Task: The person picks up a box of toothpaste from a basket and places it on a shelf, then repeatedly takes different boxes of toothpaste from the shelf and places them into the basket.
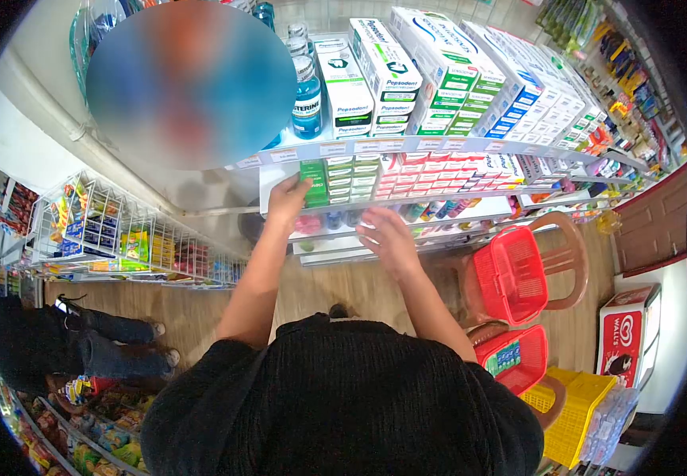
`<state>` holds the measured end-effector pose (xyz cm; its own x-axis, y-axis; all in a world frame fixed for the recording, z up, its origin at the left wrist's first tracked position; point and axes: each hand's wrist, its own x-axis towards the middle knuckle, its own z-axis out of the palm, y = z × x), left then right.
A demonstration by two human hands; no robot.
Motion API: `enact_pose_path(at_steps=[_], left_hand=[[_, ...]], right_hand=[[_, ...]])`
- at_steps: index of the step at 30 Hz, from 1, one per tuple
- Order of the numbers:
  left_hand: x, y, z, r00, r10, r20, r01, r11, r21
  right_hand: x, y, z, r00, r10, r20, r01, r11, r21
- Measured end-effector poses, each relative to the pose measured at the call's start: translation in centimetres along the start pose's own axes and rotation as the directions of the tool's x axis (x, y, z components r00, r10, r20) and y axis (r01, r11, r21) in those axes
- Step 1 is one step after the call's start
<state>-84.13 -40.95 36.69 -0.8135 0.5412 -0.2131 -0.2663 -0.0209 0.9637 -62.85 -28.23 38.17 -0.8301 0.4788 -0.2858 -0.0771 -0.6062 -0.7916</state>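
My left hand [289, 200] is at the left end of the second shelf, its fingers closed against a green toothpaste box [313, 182]. Part of the box is hidden behind the fingers. My right hand [391, 240] is in front of the lower shelves with its fingers apart and nothing visible in it. Stacked green-and-white boxes [353, 181] stand beside the green one, followed by rows of red-and-white boxes [438, 173]. On the shelf above are Pepsodent boxes [385, 71], Sensodyne boxes [450, 67] and a blue Listerine bottle [306, 99].
Red baskets [510, 270] rest on brown plastic chairs [569, 262] to my right, one holding green packs [504, 358]. Beyond is a yellow crate [569, 412]. Wire racks [105, 218] of snacks stand to the left. A person in dark clothes [81, 345] is at the lower left.
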Motion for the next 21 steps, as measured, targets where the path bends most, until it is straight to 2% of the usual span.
enact_pose_path(at_steps=[4,8,10,11,13,15,16,20,21], left_hand=[[-0.1,-0.7,0.6,0.993,0.094,-0.070,-0.090,0.994,0.063],[-1.1,-0.5,1.3,0.986,0.112,-0.124,-0.090,0.981,0.173],[-0.9,-1.3,1.4,0.961,0.218,-0.169,-0.158,0.938,0.310],[-1.0,-1.5,1.6,0.962,0.217,-0.168,-0.157,0.937,0.311],[-1.1,-1.9,1.8,0.925,0.331,-0.187,-0.237,0.888,0.395],[-0.9,-2.6,1.9,0.913,0.362,-0.185,-0.265,0.875,0.405],[-0.9,-2.6,2.0,0.900,0.395,-0.186,-0.293,0.861,0.415],[-1.5,-2.1,2.2,0.906,0.395,-0.152,-0.320,0.874,0.365],[-2.0,-1.5,2.3,0.923,0.346,-0.167,-0.272,0.896,0.352]], right_hand=[[0.1,0.4,0.1,1.000,0.018,-0.005,-0.018,1.000,0.002],[0.2,1.1,-0.3,0.999,0.040,-0.003,-0.040,0.999,-0.012],[0.0,1.2,-0.4,0.999,0.042,-0.005,-0.042,0.999,-0.020],[-0.1,1.3,-0.4,0.999,0.043,-0.008,-0.044,0.999,-0.028],[-0.1,1.5,-0.6,0.999,0.049,0.000,-0.049,0.998,-0.042],[-0.1,1.6,-0.5,0.998,0.054,0.009,-0.054,0.997,-0.056],[-0.1,1.8,-0.2,0.996,0.085,0.040,-0.080,0.989,-0.121],[0.8,3.8,0.9,0.980,0.133,0.146,-0.093,0.962,-0.256],[1.2,4.4,1.2,0.977,0.152,0.151,-0.104,0.953,-0.286]])
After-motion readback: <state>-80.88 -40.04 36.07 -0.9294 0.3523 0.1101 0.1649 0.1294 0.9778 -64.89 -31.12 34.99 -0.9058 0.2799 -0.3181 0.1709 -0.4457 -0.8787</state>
